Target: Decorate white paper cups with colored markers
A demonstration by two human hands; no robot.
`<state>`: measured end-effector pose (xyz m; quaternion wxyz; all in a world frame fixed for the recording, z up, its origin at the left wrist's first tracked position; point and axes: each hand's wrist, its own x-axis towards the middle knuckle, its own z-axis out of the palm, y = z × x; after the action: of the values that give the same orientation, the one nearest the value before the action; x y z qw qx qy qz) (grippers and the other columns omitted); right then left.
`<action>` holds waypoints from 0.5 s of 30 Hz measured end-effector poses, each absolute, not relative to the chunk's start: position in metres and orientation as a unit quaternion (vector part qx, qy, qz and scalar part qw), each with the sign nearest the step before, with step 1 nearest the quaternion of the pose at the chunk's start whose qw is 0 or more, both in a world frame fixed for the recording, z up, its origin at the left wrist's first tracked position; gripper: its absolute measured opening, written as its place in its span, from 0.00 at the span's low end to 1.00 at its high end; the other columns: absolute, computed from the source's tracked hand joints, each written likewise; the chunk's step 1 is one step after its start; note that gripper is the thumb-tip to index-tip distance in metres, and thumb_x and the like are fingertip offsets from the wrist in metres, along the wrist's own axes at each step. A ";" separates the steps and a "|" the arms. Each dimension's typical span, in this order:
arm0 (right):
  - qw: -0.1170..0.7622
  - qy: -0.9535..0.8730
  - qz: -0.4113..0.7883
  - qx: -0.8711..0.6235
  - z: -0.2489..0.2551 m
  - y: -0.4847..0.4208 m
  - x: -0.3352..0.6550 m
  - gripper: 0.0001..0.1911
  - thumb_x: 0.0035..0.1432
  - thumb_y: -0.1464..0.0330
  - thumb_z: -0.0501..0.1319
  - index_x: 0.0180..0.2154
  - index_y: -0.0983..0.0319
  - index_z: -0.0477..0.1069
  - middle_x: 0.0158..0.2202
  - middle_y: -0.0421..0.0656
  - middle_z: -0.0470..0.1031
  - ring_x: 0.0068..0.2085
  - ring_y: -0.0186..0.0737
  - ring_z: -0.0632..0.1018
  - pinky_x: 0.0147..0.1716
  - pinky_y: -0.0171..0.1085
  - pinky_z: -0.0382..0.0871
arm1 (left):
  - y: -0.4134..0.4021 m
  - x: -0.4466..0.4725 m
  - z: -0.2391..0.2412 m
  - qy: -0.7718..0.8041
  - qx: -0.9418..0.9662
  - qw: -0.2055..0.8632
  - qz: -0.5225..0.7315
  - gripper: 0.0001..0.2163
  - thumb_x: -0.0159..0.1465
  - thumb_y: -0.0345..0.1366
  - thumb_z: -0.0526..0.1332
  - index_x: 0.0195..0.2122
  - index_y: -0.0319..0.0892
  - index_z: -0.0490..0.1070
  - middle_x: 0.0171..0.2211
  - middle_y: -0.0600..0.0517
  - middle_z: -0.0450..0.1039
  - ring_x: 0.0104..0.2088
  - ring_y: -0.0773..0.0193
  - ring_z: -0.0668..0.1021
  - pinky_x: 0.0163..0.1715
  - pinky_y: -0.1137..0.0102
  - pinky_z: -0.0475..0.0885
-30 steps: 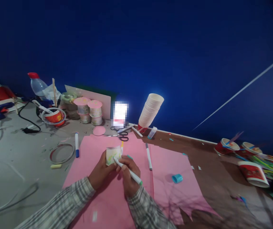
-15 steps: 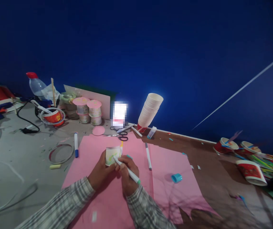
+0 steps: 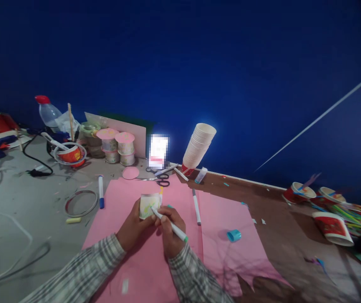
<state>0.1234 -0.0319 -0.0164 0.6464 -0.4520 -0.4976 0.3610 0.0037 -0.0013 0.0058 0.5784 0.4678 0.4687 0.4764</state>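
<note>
My left hand (image 3: 133,228) grips a small white paper cup (image 3: 149,205) with green and yellow marks, held on its side over the pink paper sheet (image 3: 130,269). My right hand (image 3: 170,233) is closed round a white marker with a green end (image 3: 171,225). The marker's tip touches the cup's wall. A yellow marker tip shows just behind the cup. Both sleeves are checked grey.
A white marker (image 3: 196,206), a blue-capped marker (image 3: 100,191), scissors (image 3: 161,179), a blue cap (image 3: 234,235) and a tape ring (image 3: 81,203) lie around. A stack of paper cups (image 3: 198,145), decorated pink-lidded cups (image 3: 117,145), a bottle (image 3: 48,112) and red cups (image 3: 332,227) stand further off.
The marker in my right hand has shifted slightly along the cup's wall. The view has barely moved. My left hand keeps the cup in place.
</note>
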 end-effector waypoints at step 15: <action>0.651 -0.463 0.414 -0.437 -0.017 -0.030 0.125 0.08 0.53 0.69 0.57 0.33 0.60 0.75 0.18 0.36 0.73 0.14 0.35 0.70 0.14 0.34 0.67 | 0.001 0.001 -0.003 0.477 0.471 0.574 0.471 0.22 0.42 0.36 0.65 0.39 0.41 0.63 0.27 0.52 0.71 0.27 0.57 0.72 0.25 0.63 0.68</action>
<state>0.1249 -0.0303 -0.0170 0.6512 -0.4368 -0.4626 0.4136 0.0013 0.0007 -0.0028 0.5735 0.4711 0.4768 0.4710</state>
